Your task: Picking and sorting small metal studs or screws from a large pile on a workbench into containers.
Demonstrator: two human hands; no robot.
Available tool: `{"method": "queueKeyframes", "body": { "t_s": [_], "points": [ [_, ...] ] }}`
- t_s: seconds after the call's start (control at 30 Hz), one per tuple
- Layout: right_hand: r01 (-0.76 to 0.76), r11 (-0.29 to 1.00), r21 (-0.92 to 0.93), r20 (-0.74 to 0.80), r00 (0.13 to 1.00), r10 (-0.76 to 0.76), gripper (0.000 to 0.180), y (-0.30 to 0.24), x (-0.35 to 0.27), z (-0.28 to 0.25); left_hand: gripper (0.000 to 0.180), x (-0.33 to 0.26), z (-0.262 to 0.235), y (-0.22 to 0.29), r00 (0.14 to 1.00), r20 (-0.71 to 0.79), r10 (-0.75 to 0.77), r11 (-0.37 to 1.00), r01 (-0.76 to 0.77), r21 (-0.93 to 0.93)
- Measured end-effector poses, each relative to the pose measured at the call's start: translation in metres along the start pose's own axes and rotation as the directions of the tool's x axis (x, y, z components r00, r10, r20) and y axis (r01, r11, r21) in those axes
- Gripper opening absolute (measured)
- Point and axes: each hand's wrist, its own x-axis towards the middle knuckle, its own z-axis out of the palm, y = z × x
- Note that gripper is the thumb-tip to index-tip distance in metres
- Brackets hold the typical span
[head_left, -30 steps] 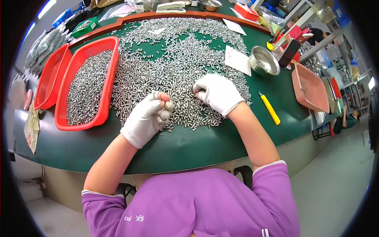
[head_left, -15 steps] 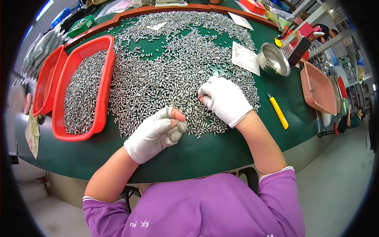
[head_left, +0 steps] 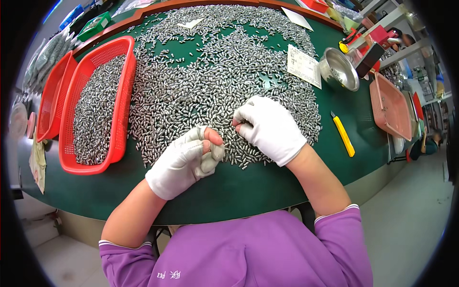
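A wide layer of small silvery metal cylinders (head_left: 191,91) covers the green tabletop (head_left: 229,191). At the near edge of this layer is my left hand (head_left: 186,160), in a white glove with bare thumb and forefinger tips. Its fingers are curled in and pinched; whatever they may hold is hidden. My right hand (head_left: 270,126), gloved alike, hovers over the pieces just to the right, thumb and forefinger tips close together. Any piece between them is too small to make out. The two hands are apart.
On the left stands a red plastic basket (head_left: 126,95) of the same pieces, beside another red basket (head_left: 50,105). To the right lie a printed sheet (head_left: 303,66), a steel bowl (head_left: 351,79), a yellow utility knife (head_left: 343,135) and a pink tray (head_left: 389,107). A wooden rim (head_left: 143,13) borders the far side.
My right hand has shifted slightly left, nearer my left hand, and its thumb shows more. My left hand stays pinched in nearly the same place. The whole view has tilted a little.
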Motion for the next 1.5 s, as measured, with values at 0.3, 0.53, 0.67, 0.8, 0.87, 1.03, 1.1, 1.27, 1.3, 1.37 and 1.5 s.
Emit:
{"method": "queueKeyframes", "body": {
  "t_s": [0.3,0.53,0.67,0.8,0.87,1.03,1.1,1.27,1.3,1.37,1.5],
  "points": [
    [0.017,0.998,0.054,-0.009,1.000,-0.017,0.011,-0.0025,0.0008,-0.0042,0.021,-0.0017,-0.0068,0.0017,0.994,0.107,-0.022,0.998,0.028,-0.050],
    [0.011,1.000,0.017,0.009,1.000,-0.011,0.009,0.0005,0.0010,0.0039,0.021,-0.0007,-0.0058,0.0016,0.995,0.096,-0.037,0.998,0.041,-0.040],
    [0.050,0.997,0.059,-0.052,0.998,-0.047,0.007,0.0001,0.0012,0.0032,0.021,-0.0010,-0.0045,0.0036,0.993,0.112,-0.029,0.998,0.034,-0.049],
    [0.085,0.989,0.123,0.006,0.996,-0.086,0.009,0.0008,0.0020,-0.0015,0.021,-0.0007,-0.0070,0.0024,0.994,0.105,-0.024,0.998,0.029,-0.052],
    [0.088,0.990,0.111,0.014,0.996,-0.090,0.010,-0.0002,0.0014,-0.0020,0.021,-0.0014,-0.0065,0.0027,0.994,0.105,-0.023,0.998,0.029,-0.059],
    [0.093,0.995,0.029,-0.002,0.996,-0.093,0.011,-0.0051,0.0002,-0.0021,0.020,-0.0005,-0.0058,0.0016,0.992,0.125,-0.026,0.997,0.034,-0.068],
    [0.051,0.999,-0.020,0.051,0.997,-0.050,0.009,-0.0071,0.0015,-0.0013,0.027,0.0006,-0.0006,0.0002,1.000,0.013,-0.001,1.000,0.001,0.026],
    [0.089,0.991,-0.099,0.024,0.996,-0.087,0.008,-0.0064,0.0006,0.0000,0.019,-0.0004,-0.0051,0.0016,0.994,0.105,-0.021,0.998,0.028,-0.061],
    [0.088,0.989,-0.122,0.027,0.996,-0.085,0.008,-0.0065,0.0013,-0.0001,0.019,0.0001,-0.0050,0.0016,0.995,0.099,-0.024,0.998,0.030,-0.060],
    [0.078,0.986,-0.147,0.031,0.997,-0.074,0.008,-0.0046,0.0022,-0.0002,0.019,0.0016,-0.0046,0.0024,0.994,0.110,-0.022,0.997,0.029,-0.067],
    [0.054,0.997,0.051,-0.119,0.992,-0.047,0.008,-0.0039,0.0033,0.0010,0.022,0.0019,-0.0070,0.0009,0.993,0.121,0.015,0.999,-0.008,-0.053]
  ]
}}
